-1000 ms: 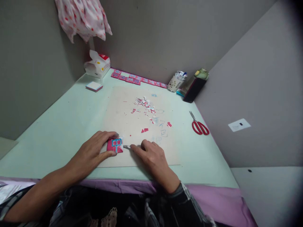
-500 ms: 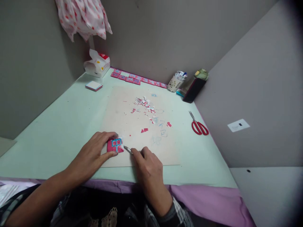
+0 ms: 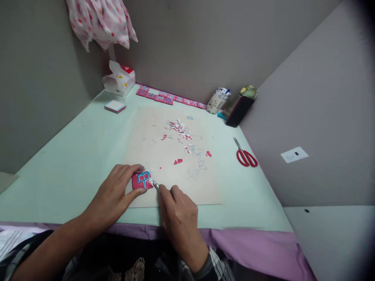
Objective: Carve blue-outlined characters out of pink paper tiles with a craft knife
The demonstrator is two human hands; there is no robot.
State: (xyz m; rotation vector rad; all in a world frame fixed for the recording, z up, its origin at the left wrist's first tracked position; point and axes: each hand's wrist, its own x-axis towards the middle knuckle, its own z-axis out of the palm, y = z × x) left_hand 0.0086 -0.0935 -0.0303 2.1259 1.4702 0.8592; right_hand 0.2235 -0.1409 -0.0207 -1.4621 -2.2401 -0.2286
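Observation:
My left hand point(image 3: 118, 191) grips a small square block point(image 3: 137, 182) between thumb and fingers, flat on the beige board point(image 3: 143, 136). The block is red and white on top, with a blue-outlined character on it. In my right hand point(image 3: 180, 212) is a craft knife point(image 3: 156, 185), held like a pen, its tip at the block's right edge. Red and white shavings point(image 3: 179, 128) lie heaped farther up the board, and a few red scraps point(image 3: 178, 161) lie nearer my hands.
Red-handled scissors point(image 3: 245, 154) lie at the right. Along the back stand an open white box point(image 3: 118, 82), rows of red character tiles point(image 3: 159, 98), a pen-filled can point(image 3: 217, 102) and a dark phone-like slab point(image 3: 239, 112). Small stacked squares point(image 3: 115, 106) sit at the left.
My right hand has shifted slightly left and the knife is held more steeply, its tip staying by the block's right edge. The left hand and block have barely moved.

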